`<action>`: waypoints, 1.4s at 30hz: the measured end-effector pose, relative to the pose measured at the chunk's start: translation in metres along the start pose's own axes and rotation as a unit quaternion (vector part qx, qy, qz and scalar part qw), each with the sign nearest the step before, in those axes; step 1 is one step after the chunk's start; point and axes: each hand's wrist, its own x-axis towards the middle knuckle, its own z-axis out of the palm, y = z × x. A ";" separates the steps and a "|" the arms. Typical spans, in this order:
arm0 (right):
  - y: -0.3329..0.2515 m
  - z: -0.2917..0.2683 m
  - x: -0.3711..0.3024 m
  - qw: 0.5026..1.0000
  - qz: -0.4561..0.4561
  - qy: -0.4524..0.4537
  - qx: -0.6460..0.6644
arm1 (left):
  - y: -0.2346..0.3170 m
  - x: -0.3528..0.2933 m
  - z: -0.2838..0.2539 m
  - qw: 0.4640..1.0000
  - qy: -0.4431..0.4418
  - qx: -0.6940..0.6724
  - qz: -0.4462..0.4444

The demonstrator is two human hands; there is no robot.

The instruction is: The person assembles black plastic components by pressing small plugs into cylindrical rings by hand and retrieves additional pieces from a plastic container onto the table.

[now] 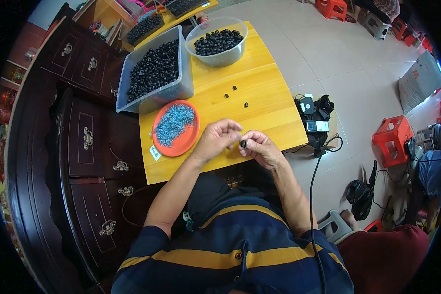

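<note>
Easily, I judge, the small round black piece [243, 144] could slip away from me: it looks smooth and is pinched only at the fingertips of my right hand [262, 149], so a slack hold or a knock from my left hand [219, 138] might send it rolling toward my lap.

My right hand is closed to a pinch, thumb and forefinger about the piece, the other fingers curled. My left hand is half closed, its blurred fingertips bent in just beside the right ones; I cannot tell whether anything sits between them. Both are over the near part of the yellow wooden table [274, 115].

Beyond, left of my left hand, a round orange plastic plate [167, 151] bears a loose heap of thin bluish-silver bits [175, 125]; a forearm brushing its rim could scatter them. Further out, three little black pieces [234, 88] lie apart from one another on the wood, where a careless sweep could roll them off.

Behind the plate, a large rectangular translucent plastic tub [185, 87] holds many black rings [154, 68]; to its right, a round clear plastic bowl [232, 57] holds more black pieces [218, 41].
</note>
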 end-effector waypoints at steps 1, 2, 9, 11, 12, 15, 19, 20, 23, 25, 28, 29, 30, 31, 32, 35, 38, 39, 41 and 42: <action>0.000 -0.001 -0.001 1.000 -0.014 -0.003 0.027 | 0.001 0.009 -0.001 0.998 0.049 0.029 -0.021; 0.000 -0.001 -0.001 1.000 -0.014 -0.002 0.027 | -0.003 0.018 -0.004 0.996 0.066 0.050 -0.021; 0.000 0.002 0.001 0.999 -0.015 0.004 0.041 | -0.020 0.070 0.002 0.882 0.169 0.426 0.108; 0.000 0.001 0.001 0.998 -0.015 -0.003 0.057 | -0.020 0.077 0.011 0.835 0.213 0.490 0.130; 0.000 0.001 0.001 0.998 -0.014 -0.002 0.056 | -0.021 0.080 0.012 0.836 0.213 0.489 0.129; 0.000 0.003 0.002 0.999 -0.018 0.000 0.045 | -0.027 0.088 0.011 0.812 0.211 0.527 0.135; -0.001 0.005 0.004 0.999 -0.016 0.002 0.042 | -0.032 0.092 0.007 0.832 0.207 0.492 0.154; -0.001 0.005 0.004 0.999 -0.020 0.005 0.038 | -0.031 0.091 0.008 0.834 0.202 0.488 0.158; 0.001 0.005 0.004 0.999 -0.024 0.008 0.038 | -0.029 0.079 0.004 0.835 0.200 0.481 0.179; 0.003 0.007 0.004 0.999 -0.029 0.019 0.031 | -0.028 0.063 -0.001 0.870 0.202 0.417 0.168; 0.004 0.012 0.002 0.998 -0.027 0.057 0.016 | -0.025 0.034 0.000 0.917 0.212 0.309 0.137; 0.004 0.015 0.001 0.996 -0.021 0.082 0.006 | -0.024 0.024 -0.001 0.930 0.221 0.268 0.118; 0.004 0.018 0.001 0.996 -0.019 0.081 0.006 | -0.026 0.014 -0.003 0.938 0.219 0.245 0.113; 0.004 0.020 0.002 0.996 -0.012 0.085 0.005 | -0.026 0.004 -0.004 0.938 0.221 0.244 0.112; 0.005 0.022 0.001 0.996 -0.004 0.090 0.003 | -0.023 -0.005 -0.002 0.948 0.214 0.200 0.128; 0.008 0.031 -0.001 0.994 0.016 0.108 0.022 | -0.010 -0.032 0.002 0.958 0.201 0.142 0.150; 0.013 0.039 -0.002 0.995 0.015 0.100 0.026 | 0.001 -0.051 0.007 0.953 0.189 0.160 0.173; 0.014 0.040 -0.003 0.994 0.016 0.101 0.025 | 0.003 -0.056 0.009 0.955 0.180 0.164 0.171; 0.017 0.043 -0.003 0.994 0.014 0.106 0.024 | 0.002 -0.063 0.011 0.956 0.171 0.167 0.169; 0.018 0.044 -0.004 0.994 0.013 0.107 0.023 | -0.002 -0.065 0.011 0.960 0.173 0.154 0.156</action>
